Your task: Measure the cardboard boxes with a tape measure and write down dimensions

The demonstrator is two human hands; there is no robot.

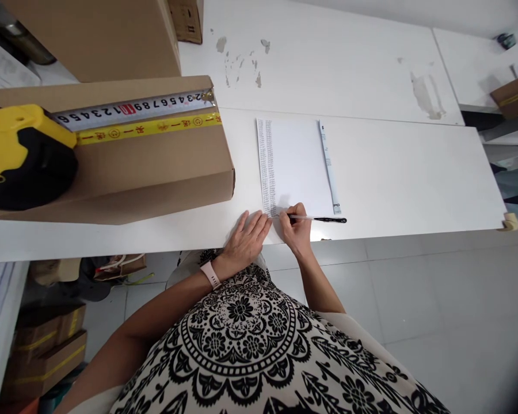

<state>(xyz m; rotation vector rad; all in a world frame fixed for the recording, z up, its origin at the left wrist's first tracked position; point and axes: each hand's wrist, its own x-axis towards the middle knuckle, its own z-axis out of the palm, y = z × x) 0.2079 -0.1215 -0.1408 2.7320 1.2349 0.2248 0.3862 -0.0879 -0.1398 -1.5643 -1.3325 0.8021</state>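
My right hand [297, 229] is closed around a pen [326, 219], its tip down at the lower left of a white sheet of paper [300, 167]. Two columns of small handwriting run along the sheet's left side. Flat by the lower left corner of the paper lies my left hand [247, 238], fingers stretched out and fingertips at the sheet's edge. A pale band circles the left wrist. Along the right side of the paper shows a light blue printed strip [329, 167].
Left on the white table [397, 178] stands a cardboard box [164, 155], with a yellow and black tape measure [30, 155] extended across its top beside yellow packing tape. More boxes stand behind it. Below the table, taped boxes [47, 351] sit on the tiled floor.
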